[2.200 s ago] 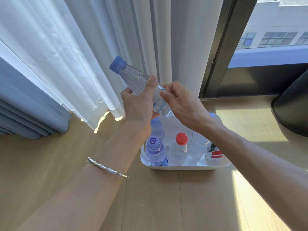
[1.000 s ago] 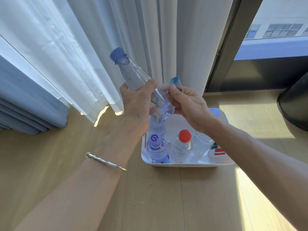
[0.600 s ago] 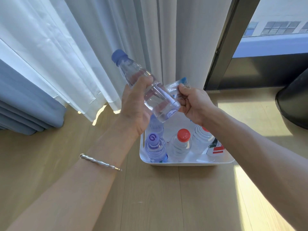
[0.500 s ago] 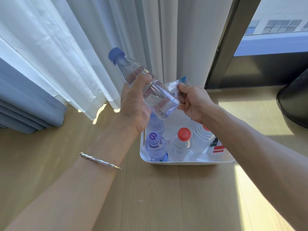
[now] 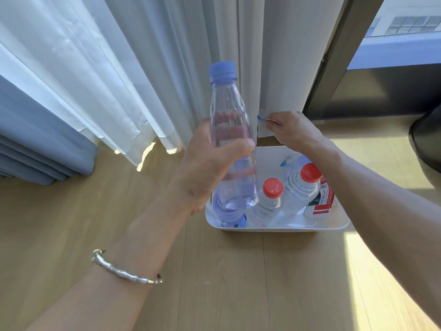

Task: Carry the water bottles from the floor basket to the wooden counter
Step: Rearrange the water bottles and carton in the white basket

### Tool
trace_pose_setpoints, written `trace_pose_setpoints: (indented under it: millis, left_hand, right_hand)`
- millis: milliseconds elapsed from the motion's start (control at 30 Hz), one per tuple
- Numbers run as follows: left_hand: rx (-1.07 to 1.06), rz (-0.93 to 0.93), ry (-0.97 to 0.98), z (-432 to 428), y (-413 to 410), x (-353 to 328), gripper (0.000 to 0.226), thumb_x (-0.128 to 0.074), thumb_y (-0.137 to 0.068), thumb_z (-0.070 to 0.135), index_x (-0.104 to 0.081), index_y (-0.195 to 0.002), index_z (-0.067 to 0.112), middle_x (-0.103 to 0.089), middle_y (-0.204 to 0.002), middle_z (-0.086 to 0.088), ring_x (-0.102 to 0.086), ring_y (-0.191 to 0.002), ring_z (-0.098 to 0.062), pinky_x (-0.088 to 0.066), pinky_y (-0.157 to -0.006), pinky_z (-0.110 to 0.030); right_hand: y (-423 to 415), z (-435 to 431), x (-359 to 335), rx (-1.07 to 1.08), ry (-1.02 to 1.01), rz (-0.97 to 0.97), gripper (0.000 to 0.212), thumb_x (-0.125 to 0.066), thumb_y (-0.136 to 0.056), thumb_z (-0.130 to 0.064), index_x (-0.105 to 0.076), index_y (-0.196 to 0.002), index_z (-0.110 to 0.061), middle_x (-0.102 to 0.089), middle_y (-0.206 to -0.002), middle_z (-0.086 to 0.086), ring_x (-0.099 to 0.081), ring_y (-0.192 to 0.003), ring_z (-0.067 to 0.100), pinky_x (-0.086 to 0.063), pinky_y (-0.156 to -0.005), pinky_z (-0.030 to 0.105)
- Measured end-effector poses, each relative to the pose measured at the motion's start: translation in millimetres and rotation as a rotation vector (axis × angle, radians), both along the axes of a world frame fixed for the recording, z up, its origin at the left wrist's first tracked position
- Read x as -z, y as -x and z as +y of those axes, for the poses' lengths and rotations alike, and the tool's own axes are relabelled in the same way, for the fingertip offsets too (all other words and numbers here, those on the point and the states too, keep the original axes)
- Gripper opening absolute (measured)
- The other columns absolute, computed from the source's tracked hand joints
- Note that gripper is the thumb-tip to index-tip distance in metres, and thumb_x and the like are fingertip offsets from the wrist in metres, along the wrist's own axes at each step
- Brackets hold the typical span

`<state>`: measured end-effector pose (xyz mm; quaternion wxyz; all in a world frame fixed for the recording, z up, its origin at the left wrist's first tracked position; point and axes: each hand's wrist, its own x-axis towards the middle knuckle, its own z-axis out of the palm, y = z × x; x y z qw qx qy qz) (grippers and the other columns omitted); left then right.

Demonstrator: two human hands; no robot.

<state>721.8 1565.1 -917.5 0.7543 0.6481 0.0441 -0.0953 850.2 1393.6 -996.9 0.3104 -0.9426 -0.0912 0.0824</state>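
My left hand (image 5: 210, 168) grips a clear water bottle with a blue cap (image 5: 229, 120) round its middle and holds it upright above the basket's left side. My right hand (image 5: 296, 130) is beside it over the basket's far rim, pinching a thin clear label strip with a blue edge (image 5: 262, 126). The white floor basket (image 5: 274, 226) holds several bottles: two with red caps (image 5: 272, 189) (image 5: 307, 177), a purple-tinted one (image 5: 229, 213) partly hidden behind the held bottle, and another at the back.
White sheer curtains (image 5: 143, 68) and a blue drape (image 5: 35, 139) hang behind the basket. A dark window frame (image 5: 334, 68) stands at the right, and a dark round object (image 5: 427, 144) sits at the far right. Wooden flooring (image 5: 238, 283) lies in front of the basket.
The bottle went from tilted to upright in my left hand. My right hand pulled the label strip away from the bottle and moved off to the right.
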Motion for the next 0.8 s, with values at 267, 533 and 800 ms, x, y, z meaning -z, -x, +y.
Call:
trace_pose_setpoints:
  millis: [267,533,800]
  left_hand:
    - [-0.021,0.015,-0.049,8,15,-3,0.047,-0.067,-0.07,0.013,-0.058,-0.115,0.022,-0.066,-0.092,0.005,-0.068,-0.092,-0.015,-0.059,-0.075,-0.044]
    - [0.0,0.031,-0.021,-6,15,-4,0.051,-0.067,-0.071,0.011,-0.057,-0.12,0.022,-0.064,-0.115,-0.009,-0.069,-0.101,-0.021,-0.059,-0.07,-0.036]
    - [0.004,0.038,0.0,-8,13,-5,0.045,-0.067,-0.072,0.011,-0.058,-0.114,0.025,-0.063,-0.117,-0.01,-0.07,-0.099,-0.02,-0.059,-0.069,-0.036]
  right_hand:
    - [-15,-11,17,-0.05,0.064,0.017,0.029,-0.054,-0.096,-0.036,-0.07,-0.114,-0.021,-0.069,-0.097,0.011,-0.06,-0.081,0.028,-0.046,-0.068,0.031]
    - [-11,2,22,-0.231,0.28,0.131,0.027,-0.067,-0.088,-0.033,-0.073,-0.106,-0.015,-0.058,-0.073,-0.008,-0.051,-0.077,0.017,-0.035,-0.063,0.022]
    - [-8,-5,31,-0.34,0.523,0.276,0.064,-0.074,-0.079,-0.042,-0.052,-0.136,-0.023,-0.054,-0.135,0.0,-0.051,-0.119,0.023,-0.038,-0.088,0.03]
